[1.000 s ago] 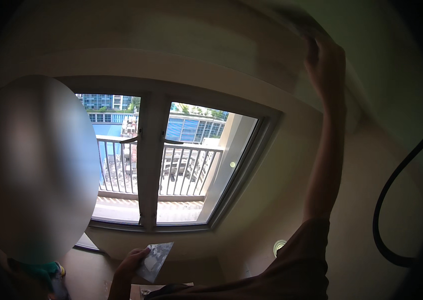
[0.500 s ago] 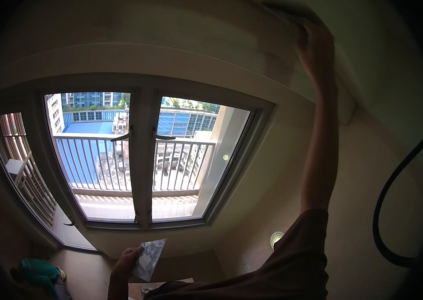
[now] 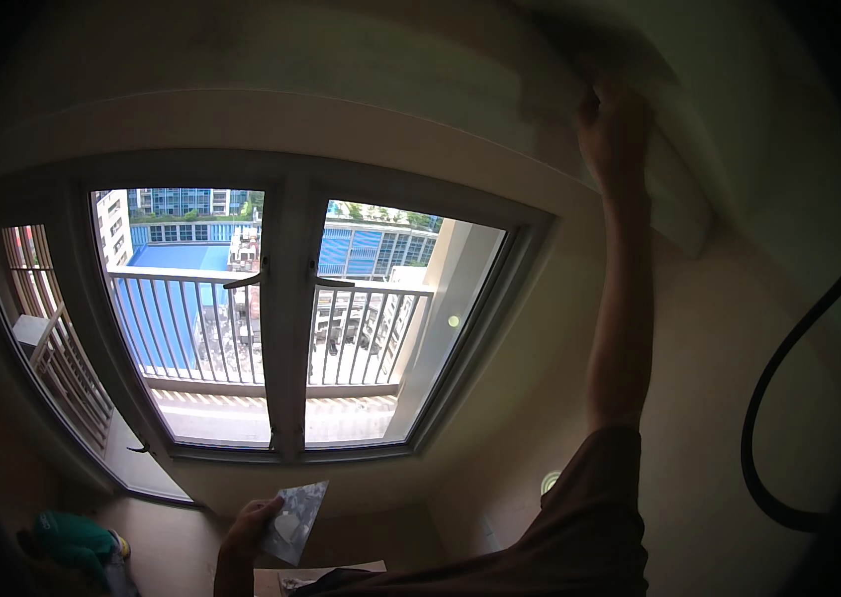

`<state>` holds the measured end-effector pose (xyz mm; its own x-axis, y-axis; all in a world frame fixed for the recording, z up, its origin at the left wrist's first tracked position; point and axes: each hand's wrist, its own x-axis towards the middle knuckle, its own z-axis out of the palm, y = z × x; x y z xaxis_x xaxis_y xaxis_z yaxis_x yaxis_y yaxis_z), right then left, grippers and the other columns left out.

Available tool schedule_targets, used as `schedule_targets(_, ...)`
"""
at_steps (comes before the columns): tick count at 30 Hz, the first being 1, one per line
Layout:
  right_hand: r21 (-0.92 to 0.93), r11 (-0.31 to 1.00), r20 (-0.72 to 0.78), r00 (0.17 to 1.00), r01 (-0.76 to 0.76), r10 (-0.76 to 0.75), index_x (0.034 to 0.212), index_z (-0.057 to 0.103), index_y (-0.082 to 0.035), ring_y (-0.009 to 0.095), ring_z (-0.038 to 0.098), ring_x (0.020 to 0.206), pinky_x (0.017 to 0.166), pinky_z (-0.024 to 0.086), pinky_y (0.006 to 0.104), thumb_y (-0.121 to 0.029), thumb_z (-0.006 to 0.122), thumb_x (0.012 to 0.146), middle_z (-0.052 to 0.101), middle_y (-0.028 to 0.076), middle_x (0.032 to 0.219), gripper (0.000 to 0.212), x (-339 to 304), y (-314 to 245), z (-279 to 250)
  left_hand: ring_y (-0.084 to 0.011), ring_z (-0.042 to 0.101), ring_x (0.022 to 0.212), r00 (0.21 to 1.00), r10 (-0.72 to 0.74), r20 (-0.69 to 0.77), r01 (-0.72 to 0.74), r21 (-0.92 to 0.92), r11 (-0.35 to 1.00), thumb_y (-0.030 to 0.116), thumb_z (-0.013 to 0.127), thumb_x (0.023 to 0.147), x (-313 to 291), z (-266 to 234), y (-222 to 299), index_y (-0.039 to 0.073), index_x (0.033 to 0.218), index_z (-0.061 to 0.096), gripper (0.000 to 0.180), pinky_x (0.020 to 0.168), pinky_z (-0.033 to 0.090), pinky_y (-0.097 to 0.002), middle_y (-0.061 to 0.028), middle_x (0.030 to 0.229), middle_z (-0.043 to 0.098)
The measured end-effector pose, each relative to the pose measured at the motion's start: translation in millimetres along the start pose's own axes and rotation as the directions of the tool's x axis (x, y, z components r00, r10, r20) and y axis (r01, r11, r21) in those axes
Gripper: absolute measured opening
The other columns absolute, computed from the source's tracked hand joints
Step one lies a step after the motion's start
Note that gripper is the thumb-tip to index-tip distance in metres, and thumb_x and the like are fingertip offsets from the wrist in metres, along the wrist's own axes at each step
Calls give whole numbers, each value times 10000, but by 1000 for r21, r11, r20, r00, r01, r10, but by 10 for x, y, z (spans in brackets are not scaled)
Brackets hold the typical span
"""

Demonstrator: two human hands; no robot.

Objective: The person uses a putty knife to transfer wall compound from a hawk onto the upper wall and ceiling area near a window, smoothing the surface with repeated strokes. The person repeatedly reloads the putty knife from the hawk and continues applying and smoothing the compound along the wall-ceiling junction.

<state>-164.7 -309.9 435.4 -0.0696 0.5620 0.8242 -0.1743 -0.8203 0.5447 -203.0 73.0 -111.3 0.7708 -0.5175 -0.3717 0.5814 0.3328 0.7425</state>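
Note:
My right arm stretches up to the corner where the wall above the window (image 3: 420, 129) meets the ceiling. Up there my right hand (image 3: 617, 124) is closed on a flat scraper, whose dim, blurred edge lies close against the surface. A darker, damp-looking patch (image 3: 543, 104) shows on the wall beside the hand. Low in front of me, my left hand (image 3: 253, 524) grips one edge of a thin, flat metal putty plate (image 3: 303, 512). A pale lump of putty (image 3: 286, 527) sits on the plate.
Grey-framed windows with handles (image 3: 333, 283) face a balcony railing (image 3: 182, 328). A thick black cable (image 3: 750, 438) hangs at the right. At the lower left is a green object (image 3: 74, 537). A pale board (image 3: 371, 567) lies below my left hand.
My right hand has come slightly down and to the left along the upper wall, its scraper now more blurred. The left hand with the putty plate has barely moved.

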Motion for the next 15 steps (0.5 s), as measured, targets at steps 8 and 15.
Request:
schedule_targets(8,101,995,40,999,-22,18,804,634,-2,303,563,564,517,450,367,-1,574,715,572,153,657,107,-178,-331,-151,-126,607,617,1000,-11,-17,12,76,997,260,554,909,-87,128,198,-9,876,630,281,569,490,-251,-54,752,640)
schedule_targets(15,13,1000,22,1000,-7,6,972,641,-46,293,610,678,603,497,394,-18,615,687,627,132,796,288,134,-163,-215,-119,599,610,1000,9,-23,-8,49,999,252,555,912,-33,53,150,-8,878,631,273,555,481,-251,-52,752,637)
